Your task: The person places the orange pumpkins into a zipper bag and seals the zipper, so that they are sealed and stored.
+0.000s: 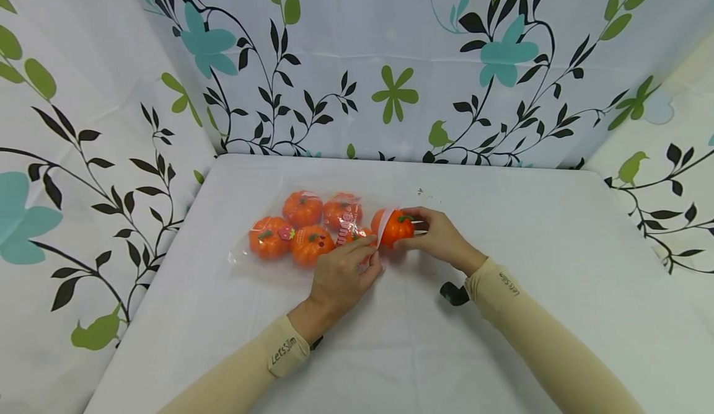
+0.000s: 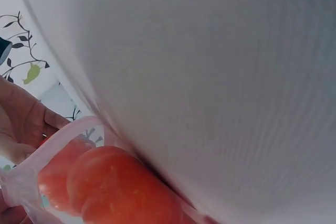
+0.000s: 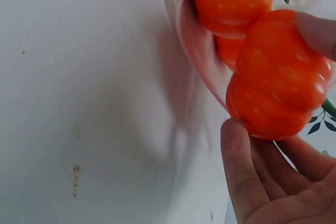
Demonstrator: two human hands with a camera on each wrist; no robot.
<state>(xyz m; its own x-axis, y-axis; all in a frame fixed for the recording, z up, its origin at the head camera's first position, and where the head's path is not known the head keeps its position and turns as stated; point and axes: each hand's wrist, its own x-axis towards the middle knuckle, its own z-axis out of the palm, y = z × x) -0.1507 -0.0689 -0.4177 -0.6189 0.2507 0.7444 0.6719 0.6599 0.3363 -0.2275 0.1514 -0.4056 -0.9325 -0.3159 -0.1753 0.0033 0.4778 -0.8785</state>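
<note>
A clear plastic bag point(image 1: 241, 255) with a pink rim lies on its side on the table, holding several orange toy pumpkins point(image 1: 269, 238) with green stems. My left hand point(image 1: 344, 274) pinches the near edge of the bag's mouth, which stands open toward the right. My right hand point(image 1: 443, 240) grips another orange pumpkin point(image 3: 278, 77) between thumb and fingers. That pumpkin sits at the mouth, partly within the pink rim point(image 2: 39, 153). In the left wrist view, pumpkins show close up through the bag and my left fingers are mostly hidden.
White cloth covers the table point(image 1: 558, 228). Patterned curtains point(image 1: 346, 61) with leaves, flowers and birds hang behind it and at both sides. A small dark device point(image 1: 454, 294) shows at my right wrist. Tiny brown specks point(image 3: 75, 179) mark the tablecloth.
</note>
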